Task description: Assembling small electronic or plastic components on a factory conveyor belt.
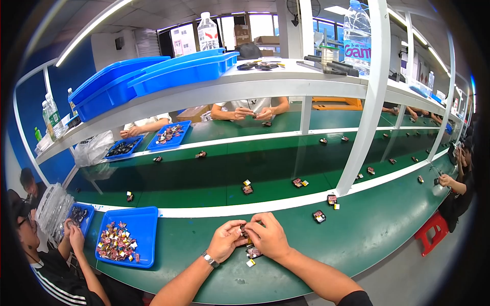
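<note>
My left hand (pixel 226 241), with a metal watch on its wrist, is closed around a small dark electronic part (pixel 244 231). The fingertips of my right hand (pixel 269 235) are pinched on the same part from the other side, covering much of it. Just below my hands, a similar part with a reddish circuit board (pixel 253 252) lies on the green work surface (pixel 286 278). Beside that one sits a small white and yellow piece (pixel 250 262).
A blue tray (pixel 147 229) of reddish small parts stands left. Similar parts (pixel 319 217) are scattered over the green belt (pixel 214 176). A white post (pixel 365 107) and shelf (pixel 286 86) rise ahead. Co-workers sit left, opposite and right; a red stool (pixel 433 232) stands right.
</note>
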`<state>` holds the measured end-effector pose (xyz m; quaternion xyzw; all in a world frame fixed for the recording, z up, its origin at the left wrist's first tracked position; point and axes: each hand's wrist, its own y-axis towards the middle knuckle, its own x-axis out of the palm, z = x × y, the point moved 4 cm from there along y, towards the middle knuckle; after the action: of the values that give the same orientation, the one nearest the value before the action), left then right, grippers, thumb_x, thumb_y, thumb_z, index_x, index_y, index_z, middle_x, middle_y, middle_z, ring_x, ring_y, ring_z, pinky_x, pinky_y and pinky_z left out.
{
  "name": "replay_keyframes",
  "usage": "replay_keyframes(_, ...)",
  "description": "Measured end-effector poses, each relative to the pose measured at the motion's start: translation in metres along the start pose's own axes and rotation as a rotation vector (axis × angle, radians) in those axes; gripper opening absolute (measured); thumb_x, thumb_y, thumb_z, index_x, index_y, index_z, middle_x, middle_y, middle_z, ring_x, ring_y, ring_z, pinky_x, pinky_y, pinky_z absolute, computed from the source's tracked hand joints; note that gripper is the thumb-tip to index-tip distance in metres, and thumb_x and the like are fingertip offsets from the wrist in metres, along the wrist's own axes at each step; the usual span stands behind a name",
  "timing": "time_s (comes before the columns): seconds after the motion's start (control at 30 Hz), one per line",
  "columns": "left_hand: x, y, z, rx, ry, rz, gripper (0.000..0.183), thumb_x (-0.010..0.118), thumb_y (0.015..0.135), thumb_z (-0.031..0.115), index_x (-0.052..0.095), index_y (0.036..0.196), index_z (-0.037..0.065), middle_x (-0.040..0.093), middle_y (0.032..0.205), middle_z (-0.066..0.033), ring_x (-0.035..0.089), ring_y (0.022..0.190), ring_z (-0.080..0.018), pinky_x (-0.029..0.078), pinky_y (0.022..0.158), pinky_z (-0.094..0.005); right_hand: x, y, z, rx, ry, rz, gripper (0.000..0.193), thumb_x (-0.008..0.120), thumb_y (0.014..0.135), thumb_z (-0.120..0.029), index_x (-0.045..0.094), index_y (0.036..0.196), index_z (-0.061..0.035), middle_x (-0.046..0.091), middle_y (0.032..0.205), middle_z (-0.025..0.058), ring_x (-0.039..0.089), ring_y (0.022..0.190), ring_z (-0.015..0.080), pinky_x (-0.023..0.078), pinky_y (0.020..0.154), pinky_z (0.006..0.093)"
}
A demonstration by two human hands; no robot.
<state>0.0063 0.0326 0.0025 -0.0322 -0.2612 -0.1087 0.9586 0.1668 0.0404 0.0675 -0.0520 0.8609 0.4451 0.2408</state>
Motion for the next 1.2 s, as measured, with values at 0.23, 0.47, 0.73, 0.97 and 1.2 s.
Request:
replay_keyframes(0.23,0.002,-0.001,0.003,0.006,0.011,0.018,0.029,0.053,0.099,0.009,0.050,0.126,0.000,0.063,0.114,-0.0099,0.063,0.105,-0.0185,0.055,0.093,-0.0378,0.006,-0.003,-0.008,-0.074,-0.160,-0.067,0.016,0.073,0.075,-0.009,0.068,0.091,-0.0080,0.060,0.089,0.0039,0.060,0.083,0.0228,0.052,0.068,0.0333)
replay_keyframes(0.47,0.003,0.000,0.001,-0.018,0.050,0.019,0.028,0.051,0.099,0.008,0.050,0.126,-0.001,0.063,0.114,-0.0103,0.063,0.105,-0.0188,0.056,0.092,-0.0374,0.009,-0.004,-0.008,-0.165,-0.305,-0.088,0.017,0.071,0.074,-0.009,0.067,0.090,-0.0071,0.061,0.089,0.0032,0.060,0.084,0.0217,0.052,0.068,0.0336)
replay_keyframes(0.73,0.007,0.000,0.002,-0.045,0.077,0.059,0.026,0.050,0.098,0.004,0.052,0.123,-0.003,0.062,0.114,-0.0115,0.064,0.104,-0.0194,0.057,0.092,-0.0382,0.011,-0.007,-0.002,-0.184,-0.325,-0.118,0.019,0.070,0.072,-0.009,0.065,0.090,-0.0065,0.061,0.090,0.0033,0.060,0.084,0.0218,0.049,0.068,0.0344)
replay_keyframes(0.97,0.008,-0.002,0.001,-0.022,0.173,0.076,0.024,0.054,0.095,0.000,0.053,0.118,-0.004,0.063,0.115,-0.0155,0.066,0.100,-0.0219,0.060,0.084,-0.0361,0.007,-0.006,0.015,0.274,0.053,-0.311,0.028,0.074,0.079,-0.014,0.059,0.101,-0.0056,0.058,0.094,0.0075,0.060,0.092,0.0274,0.053,0.072,0.0357)
replay_keyframes(1.2,-0.005,0.011,0.005,0.022,0.252,0.131,0.021,0.058,0.094,0.005,0.057,0.114,0.000,0.067,0.107,-0.0116,0.067,0.091,-0.0177,0.058,0.075,-0.0292,-0.011,0.007,0.026,0.169,0.238,-0.364,0.054,0.075,0.079,-0.022,0.054,0.125,-0.0064,0.061,0.099,0.0097,0.061,0.089,0.0251,0.051,0.082,0.0374)
